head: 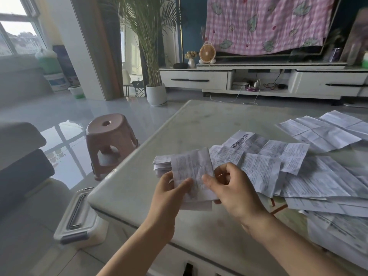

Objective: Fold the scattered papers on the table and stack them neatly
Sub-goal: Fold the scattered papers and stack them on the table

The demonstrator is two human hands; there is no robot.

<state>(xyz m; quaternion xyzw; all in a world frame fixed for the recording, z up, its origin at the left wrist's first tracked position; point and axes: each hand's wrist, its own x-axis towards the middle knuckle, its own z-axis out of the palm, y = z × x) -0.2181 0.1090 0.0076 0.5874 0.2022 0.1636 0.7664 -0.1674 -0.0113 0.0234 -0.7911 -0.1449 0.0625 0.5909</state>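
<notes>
I hold a folded printed paper point(192, 172) upright above the pale table point(195, 124). My left hand point(170, 189) pinches its left edge with thumb on the front. My right hand point(232, 189) pinches its right side, fingers curled. Just behind the held paper, a small stack of folded papers point(162, 165) lies on the table. To the right, several unfolded creased printed sheets point(298, 176) lie spread and overlapping, with one larger sheet point(326, 131) farther back.
A pink plastic stool point(110, 140) stands left of the table. A lidded white storage box point(79, 218) sits on the floor by the table's near left corner. A potted plant point(156, 92) and a TV cabinet point(258, 78) stand beyond.
</notes>
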